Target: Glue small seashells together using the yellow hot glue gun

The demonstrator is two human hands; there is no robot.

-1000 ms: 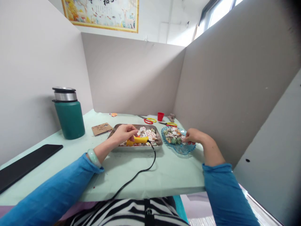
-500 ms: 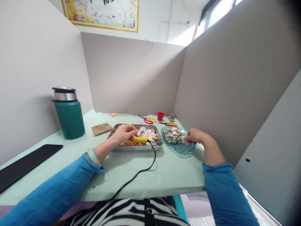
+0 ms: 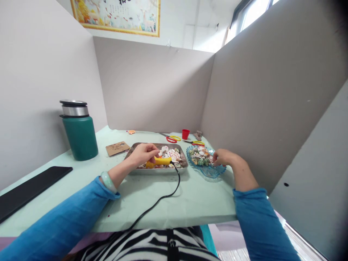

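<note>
My left hand (image 3: 144,153) hovers over a metal tray (image 3: 157,171), its fingers bent into a pinch; whatever they hold is too small to make out. Just under the fingertips lies a yellow tool with a black cord, which looks like a hot glue gun (image 3: 163,161). White, shell-like pieces (image 3: 175,155) fill the tray around it. At the right, my right hand (image 3: 223,157) reaches into a scalloped blue glass dish (image 3: 210,173). Its fingertips are closed at the edge of a heap of small shells (image 3: 200,156), and what is between them is hidden.
A green bottle (image 3: 80,137) and a black slab (image 3: 34,188) stand and lie at the left. Behind the tray are a brown card (image 3: 117,148), two pairs of scissors (image 3: 172,139) and a red cup (image 3: 185,134). The cord (image 3: 154,204) crosses the table's front edge. Grey partitions enclose the table.
My right hand has shifted slightly left and its fingers have drawn in at the heap in the dish. My left hand and the yellow tool are unmoved.
</note>
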